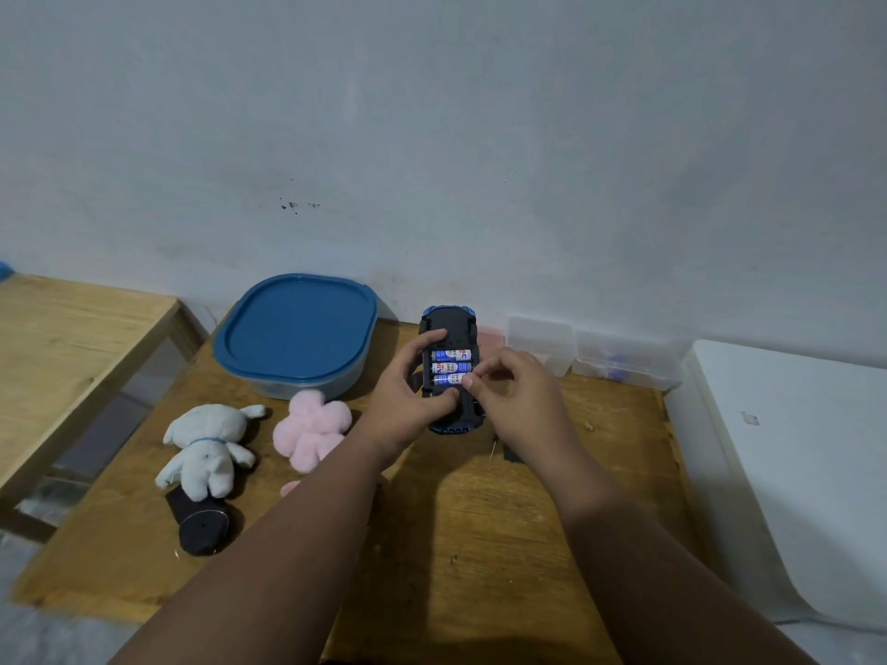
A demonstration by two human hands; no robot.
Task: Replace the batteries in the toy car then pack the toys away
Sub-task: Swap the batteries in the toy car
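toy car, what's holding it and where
The left hand grips the upturned toy car by its left side; the right hand pinches the right end of the nearest battery.

— Where's the toy car (449,324)?
— Middle of the frame, flipped belly-up: blue shell, black underside, battery bay open. The left hand (408,391) grips its left side.
— And the batteries (451,367)?
— Three blue-and-white ones lie side by side across the bay. The right hand (518,395) pinches the right end of the lowest.
— The other toys?
— Lower left: a white plush (209,448) lying down, a fluffy pink plush (312,427) near it on the right, and a black toy (204,525) touching the white one's lower end. Above them sits the tub (297,328), its blue lid on.
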